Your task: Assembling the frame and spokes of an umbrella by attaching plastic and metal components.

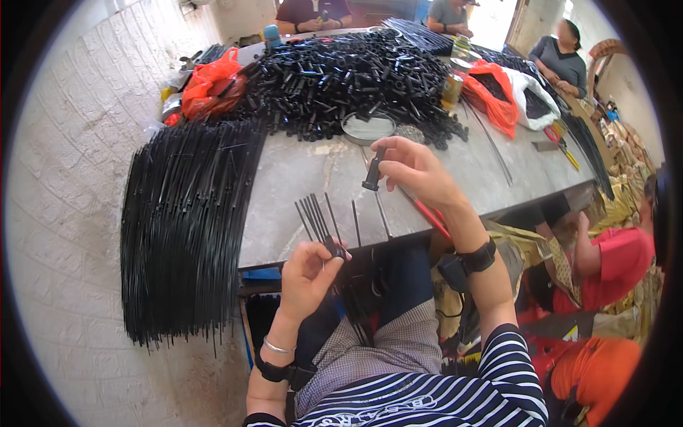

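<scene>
My left hand (306, 281) is closed over the table's front edge, pinching several thin black rods (311, 217) that fan out upward. The rods meet at a small dark piece by my fingertips, mostly hidden by the fingers. Their lower ends seem to hang down toward my lap. Raised above the table, my right hand (423, 174) grips a short black tube (374, 171) with a wider flange at its lower end. The tube is nearly upright and apart from the rods.
A large heap of black tubes (341, 78) covers the back of the grey table (284, 167). Long black rods (188, 228) overhang its left side. A round tin (368, 126), red bag (491, 96), white bag (533, 99) and scissors (569, 153) lie around. Other people sit behind and to the right.
</scene>
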### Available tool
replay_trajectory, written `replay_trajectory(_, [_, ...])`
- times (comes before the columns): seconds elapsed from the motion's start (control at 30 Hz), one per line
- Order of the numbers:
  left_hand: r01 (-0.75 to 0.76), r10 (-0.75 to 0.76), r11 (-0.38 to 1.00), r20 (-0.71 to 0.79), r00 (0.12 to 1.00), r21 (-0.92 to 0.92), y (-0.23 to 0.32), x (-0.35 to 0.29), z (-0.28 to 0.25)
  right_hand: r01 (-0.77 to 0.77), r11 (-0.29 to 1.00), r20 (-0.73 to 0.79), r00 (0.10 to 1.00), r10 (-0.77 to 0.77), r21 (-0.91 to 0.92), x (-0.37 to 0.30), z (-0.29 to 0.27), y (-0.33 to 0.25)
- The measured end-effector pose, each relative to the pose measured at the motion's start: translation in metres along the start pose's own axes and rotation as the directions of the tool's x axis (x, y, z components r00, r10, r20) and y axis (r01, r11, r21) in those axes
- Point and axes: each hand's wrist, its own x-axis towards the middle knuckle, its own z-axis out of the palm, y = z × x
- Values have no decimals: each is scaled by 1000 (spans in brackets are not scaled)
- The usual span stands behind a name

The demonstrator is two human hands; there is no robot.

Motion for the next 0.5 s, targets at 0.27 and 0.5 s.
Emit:
replay_trajectory(0.27, [-31, 29, 999, 55, 998, 33, 2, 2, 15, 99, 995, -27, 995, -98, 28, -45, -10, -25])
replay_trajectory(0.5, [-25, 21, 998, 62, 998, 56, 2, 4, 20, 45, 999, -24, 999, -45, -10, -62, -16, -32])
